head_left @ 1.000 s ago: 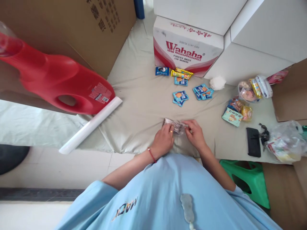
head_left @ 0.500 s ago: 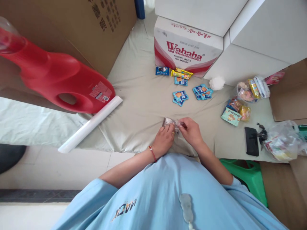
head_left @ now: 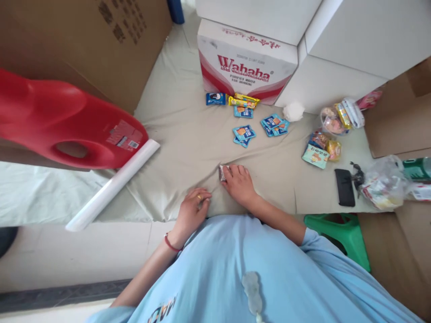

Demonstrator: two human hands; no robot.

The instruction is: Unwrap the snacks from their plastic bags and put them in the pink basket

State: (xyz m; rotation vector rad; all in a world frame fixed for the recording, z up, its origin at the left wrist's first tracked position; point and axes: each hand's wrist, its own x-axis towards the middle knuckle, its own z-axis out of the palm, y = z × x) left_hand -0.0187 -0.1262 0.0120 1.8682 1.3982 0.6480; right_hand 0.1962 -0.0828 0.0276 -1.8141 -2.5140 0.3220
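Well, the person's right hand [head_left: 239, 183] is lying palm-down on a small clear-wrapped snack packet [head_left: 222, 172], fingers flat over it rather than closed round it, so only the packet's left end is peeking out on the beige cloth [head_left: 188, 134]. The left hand [head_left: 193, 207] is resting near it, loosely curled, holding nothing, touching the cloth. Blue biscuit sachets [head_left: 244, 133] are sitting further off, near the Wahaha carton [head_left: 244, 67]
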